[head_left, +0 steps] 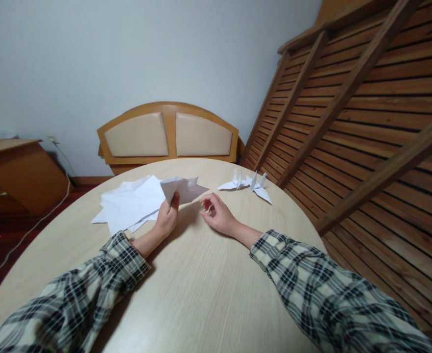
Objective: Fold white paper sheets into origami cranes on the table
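Since the left hand (167, 218) pinches folded paper (189, 192) mid-frame, go light on that grip; right hand (218, 214) is half-curled, looks empty.

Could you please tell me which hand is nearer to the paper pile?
Left. The left hand is at the right edge of the paper pile; the right hand is farther right, apart.

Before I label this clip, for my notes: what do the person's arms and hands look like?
The left sleeve and right sleeve are long, loose plaid, cream and black with thin white lines. The left hand and right hand are ungloved; no watch shows.
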The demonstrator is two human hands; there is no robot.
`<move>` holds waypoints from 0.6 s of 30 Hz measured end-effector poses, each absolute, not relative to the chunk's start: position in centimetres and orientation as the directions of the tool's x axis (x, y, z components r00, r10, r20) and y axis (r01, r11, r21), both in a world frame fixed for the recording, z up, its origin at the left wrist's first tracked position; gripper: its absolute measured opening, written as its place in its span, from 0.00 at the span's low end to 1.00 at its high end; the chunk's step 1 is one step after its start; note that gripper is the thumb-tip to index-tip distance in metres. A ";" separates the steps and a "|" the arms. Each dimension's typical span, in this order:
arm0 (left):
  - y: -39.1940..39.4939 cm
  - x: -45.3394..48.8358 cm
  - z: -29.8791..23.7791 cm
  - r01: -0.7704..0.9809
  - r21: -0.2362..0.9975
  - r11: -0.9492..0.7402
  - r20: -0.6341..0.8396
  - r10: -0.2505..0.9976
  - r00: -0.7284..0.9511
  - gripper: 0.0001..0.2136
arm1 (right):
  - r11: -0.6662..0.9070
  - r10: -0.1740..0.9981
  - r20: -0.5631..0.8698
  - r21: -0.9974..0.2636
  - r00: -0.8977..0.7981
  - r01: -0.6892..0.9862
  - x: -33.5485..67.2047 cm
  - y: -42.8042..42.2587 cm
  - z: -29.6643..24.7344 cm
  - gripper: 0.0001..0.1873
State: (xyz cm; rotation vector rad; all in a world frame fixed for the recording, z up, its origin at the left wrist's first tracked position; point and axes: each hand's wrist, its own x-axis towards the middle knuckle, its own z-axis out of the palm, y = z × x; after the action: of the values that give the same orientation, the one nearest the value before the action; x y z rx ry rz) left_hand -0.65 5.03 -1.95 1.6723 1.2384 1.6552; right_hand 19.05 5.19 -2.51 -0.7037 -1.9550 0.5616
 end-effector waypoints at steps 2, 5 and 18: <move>5.1 -0.6 -1.9 0.174 0.878 -0.446 0.477 0.849 -0.226 0.22 | 0.833 0.549 0.707 -0.419 -0.446 0.363 19.4 5.2 -2.5 0.22; 5.6 -0.6 -2.1 0.016 0.908 -0.418 0.403 0.863 -0.305 0.21 | 0.855 0.434 0.735 -0.154 -0.521 0.496 20.0 5.3 -2.2 0.32; 5.9 0.4 -1.5 -0.571 0.819 -0.057 0.021 0.997 -0.070 0.12 | 0.767 0.225 0.539 0.417 -0.812 0.489 22.0 7.3 -1.1 0.39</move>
State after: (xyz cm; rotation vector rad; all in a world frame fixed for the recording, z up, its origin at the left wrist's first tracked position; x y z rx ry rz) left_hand 0.41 5.92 -1.47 0.7452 0.7680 1.5110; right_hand 21.98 7.32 -1.14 -0.5377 -2.4955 -0.7673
